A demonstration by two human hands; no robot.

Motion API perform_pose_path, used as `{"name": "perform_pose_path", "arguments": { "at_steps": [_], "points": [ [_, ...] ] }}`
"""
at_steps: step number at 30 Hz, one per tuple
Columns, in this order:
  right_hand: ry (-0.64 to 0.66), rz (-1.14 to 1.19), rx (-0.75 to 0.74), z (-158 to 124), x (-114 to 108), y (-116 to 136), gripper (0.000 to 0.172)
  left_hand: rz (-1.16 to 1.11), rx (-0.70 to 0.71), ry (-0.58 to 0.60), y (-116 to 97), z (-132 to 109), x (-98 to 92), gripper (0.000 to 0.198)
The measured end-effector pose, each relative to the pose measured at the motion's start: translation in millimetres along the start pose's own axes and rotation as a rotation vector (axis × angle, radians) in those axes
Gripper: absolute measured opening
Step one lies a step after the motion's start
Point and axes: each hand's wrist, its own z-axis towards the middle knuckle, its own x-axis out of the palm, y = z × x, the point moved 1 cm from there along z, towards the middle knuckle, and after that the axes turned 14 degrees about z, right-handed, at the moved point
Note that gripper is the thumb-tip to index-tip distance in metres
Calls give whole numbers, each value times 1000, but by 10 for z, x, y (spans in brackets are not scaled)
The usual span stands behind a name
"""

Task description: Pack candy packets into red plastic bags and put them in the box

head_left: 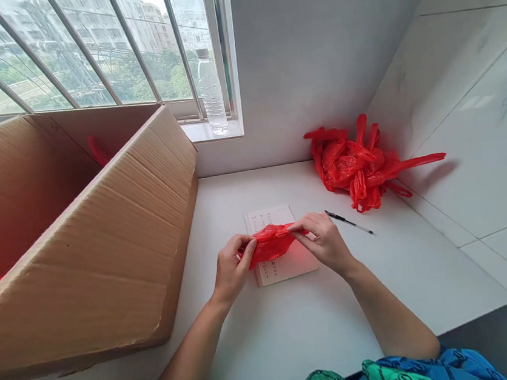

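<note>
A red plastic bag (pixel 273 242), bunched into a short strip, is stretched between my two hands. My left hand (pixel 234 264) pinches its left end between thumb and fingers. At the other end, my right hand (pixel 324 242) pinches the bag the same way. Beneath the bag lies an open notebook (pixel 285 272) with handwritten marks, partly covered by it. A black pen (pixel 349 222) rests on the white table (pixel 289 338), just beyond and to the right of my right hand.
A large cardboard box (pixel 118 254) with red plastic inside takes up the left side. Tangled red plastic bags (pixel 355 163) are piled at the back right against the wall. A clear water bottle (pixel 212 94) stands upright on the windowsill beside the barred window.
</note>
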Motion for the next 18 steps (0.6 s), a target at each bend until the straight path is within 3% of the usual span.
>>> {"name": "perform_pose_path", "arguments": {
  "at_steps": [5, 7, 9, 11, 13, 16, 18],
  "points": [
    [-192, 105, 139, 8, -282, -99, 7, 50, -102, -149, 185, 108, -248, 29],
    [-160, 180, 214, -1, -274, -127, 6, 130, -78, -210, 168, 103, -272, 27],
    [-83, 232, 251, -8, -209, -118, 5, 238, 42, -245, 67, 69, -234, 26],
    [-26, 255, 250, -13, -130, -67, 5, 350, 203, -200, -70, 26, -152, 34],
    [1, 280, 231, -19, -59, 16, 5, 438, 309, -121, -185, -7, -66, 29],
    [31, 331, 216, -27, 32, 147, 21, 404, 312, -105, -269, -27, -4, 16],
    [41, 345, 213, -26, 77, 184, 23, 231, 247, -123, -276, -27, -14, 16]
  ]
}}
